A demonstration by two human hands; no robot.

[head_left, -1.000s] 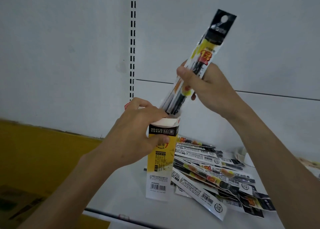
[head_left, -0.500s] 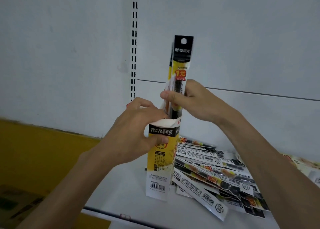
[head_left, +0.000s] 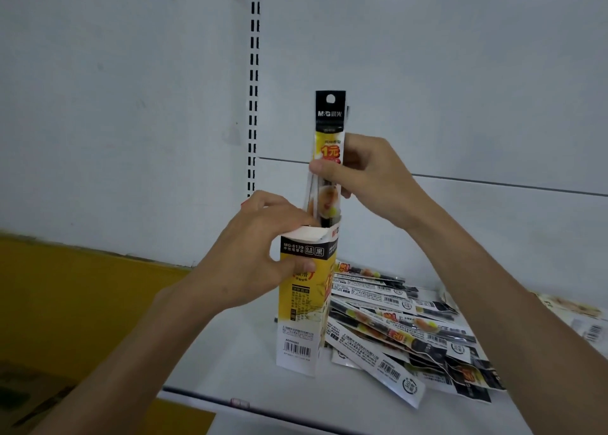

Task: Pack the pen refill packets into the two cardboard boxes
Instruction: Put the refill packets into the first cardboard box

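A tall yellow, black and white cardboard box (head_left: 301, 306) stands upright on the white shelf (head_left: 230, 352). My left hand (head_left: 260, 253) grips its open top, thumb across the front. My right hand (head_left: 362, 174) pinches a pen refill packet (head_left: 329, 128) by its middle. The packet stands vertical, its lower end inside the box mouth and its black header above my fingers. A pile of several more refill packets (head_left: 404, 329) lies flat on the shelf, right of the box.
A white back panel with a slotted upright (head_left: 252, 72) rises behind the shelf. A yellow surface (head_left: 82, 296) and brown cardboard (head_left: 26, 401) lie at lower left. More packaging (head_left: 572, 309) shows at the far right edge.
The packet has turned from a rightward tilt to vertical and gone down into the box mouth. My right hand moved left and lower with it. The left hand stayed on the box.
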